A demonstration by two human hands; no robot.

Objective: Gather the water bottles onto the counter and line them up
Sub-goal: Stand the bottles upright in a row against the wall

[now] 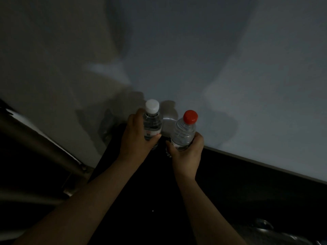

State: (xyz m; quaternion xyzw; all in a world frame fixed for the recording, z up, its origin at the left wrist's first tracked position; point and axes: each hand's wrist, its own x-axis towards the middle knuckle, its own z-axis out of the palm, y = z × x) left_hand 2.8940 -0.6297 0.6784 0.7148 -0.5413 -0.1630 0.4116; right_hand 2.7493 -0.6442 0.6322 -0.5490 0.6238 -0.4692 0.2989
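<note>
Lower left: we see a metal rail (35, 137) slanting across the corner, well apart from both hands.
Left grip: the left hand (136, 138), just left of centre, has its fingers and thumb curled fully round the label band of the white-capped bottle (153, 123).
Right grip: the right hand (187, 152), just right of centre, is wrapped round the lower body of the red-capped bottle (184, 132), with the thumb on the bottle's left side.
Bottles' place: they are mid-frame, side by side, near each other but apart at the caps. They are over the dark counter (247, 183) where it meets the pale wall (230, 68). The hands hide both bases, so we cannot tell whether either bottle stands on the counter.
Risk, light: the scene is dim and the counter black, so we judge its level hard to read. A bottle let go too soon could drop and topple.
Risk, crowding: with the two this close, setting one down carelessly could knock the other over, and a round bottle on its side would roll.
Axis, white cap: the long axis runs near vertical in the frame, with the cap toward the top.
Axis, red cap: the long axis leans, with the cap up and a little right and the base toward lower left.
</note>
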